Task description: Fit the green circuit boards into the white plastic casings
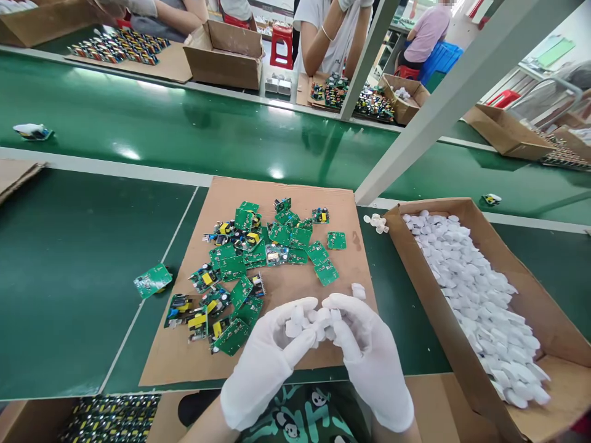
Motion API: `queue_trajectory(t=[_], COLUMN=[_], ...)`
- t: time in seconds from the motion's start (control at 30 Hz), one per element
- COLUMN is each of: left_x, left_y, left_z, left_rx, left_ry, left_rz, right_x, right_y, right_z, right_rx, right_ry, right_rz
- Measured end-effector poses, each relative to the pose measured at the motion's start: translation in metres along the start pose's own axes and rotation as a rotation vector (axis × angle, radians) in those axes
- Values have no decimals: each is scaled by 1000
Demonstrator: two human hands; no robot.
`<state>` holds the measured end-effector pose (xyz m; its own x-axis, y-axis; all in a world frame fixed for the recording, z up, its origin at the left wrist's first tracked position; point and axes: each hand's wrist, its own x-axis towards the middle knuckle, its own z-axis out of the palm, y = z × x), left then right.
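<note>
My left hand (281, 347), in a white glove, has its fingers closed round small white pieces (294, 324). Facing it, my right hand (369, 354), also gloved, pinches the same cluster of white pieces, and the fingertips of both hands meet there. White on white, the exact shape of these pieces is hard to make out. Just beyond my right fingers lies another small white piece (358, 291) on the cardboard sheet (295, 289). Green circuit boards (233, 266) with yellow and black components are heaped on that sheet, left of and beyond my hands.
At right, a cardboard box (422, 301) holds many white pieces; translucent bits (377, 223) lie beside its corner. One circuit board (153, 281) sits left of the sheet. Beyond runs a green conveyor belt (207, 138), with a slanted metal post (443, 92). Co-workers sit across it.
</note>
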<state>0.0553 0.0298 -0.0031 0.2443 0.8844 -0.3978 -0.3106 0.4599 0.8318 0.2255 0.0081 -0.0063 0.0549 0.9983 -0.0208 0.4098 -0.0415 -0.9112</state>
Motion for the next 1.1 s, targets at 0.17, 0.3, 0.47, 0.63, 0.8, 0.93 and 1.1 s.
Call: queue_trajectory(t=[0.17,0.3,0.47,0.63,0.8,0.93,1.1], left_x=[1,2,-1,-5,-9,-11,-11], left_y=[3,2,3,3,-2,-4,-2], left_z=[-1,-2,0,5,1,-1,3], left_rx=[28,-16,9,43,154,187,97], left_ry=[-211,-268,-188,-18,22,-28,33], left_rz=[-19,-32,-5,-2,44,118,77], right_x=[2,6,4,2,5,4,-1], right_y=[1,-4,-12,-16,-10,-7,-9], right_z=[-1,-6,-17,-11,-9,-16,-15], right_rx=[70,80,126,24,-59,-49,-48], right_ry=[18,128,105,-58,4,-136,-111], right_rz=[40,-23,-185,-196,-252,-198,-318])
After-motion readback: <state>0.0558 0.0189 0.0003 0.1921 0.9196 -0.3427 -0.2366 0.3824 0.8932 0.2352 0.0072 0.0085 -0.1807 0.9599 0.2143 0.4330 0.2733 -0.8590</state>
